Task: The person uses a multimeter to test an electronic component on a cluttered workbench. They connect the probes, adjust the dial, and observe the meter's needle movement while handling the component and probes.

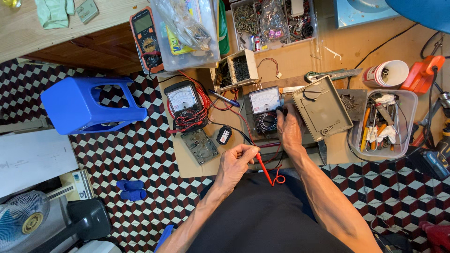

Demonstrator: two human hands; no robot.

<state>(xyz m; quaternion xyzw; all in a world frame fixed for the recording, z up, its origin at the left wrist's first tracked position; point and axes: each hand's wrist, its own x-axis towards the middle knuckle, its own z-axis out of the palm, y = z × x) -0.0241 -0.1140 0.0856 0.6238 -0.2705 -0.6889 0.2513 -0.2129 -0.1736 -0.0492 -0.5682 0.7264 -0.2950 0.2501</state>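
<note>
Near the bench's front edge, the left hand pinches a red test probe, while the right hand grips the dial of an analog multimeter. Tangled red leads could snag and drag the second meter off the cardboard-covered bench onto the checkered floor.
</note>
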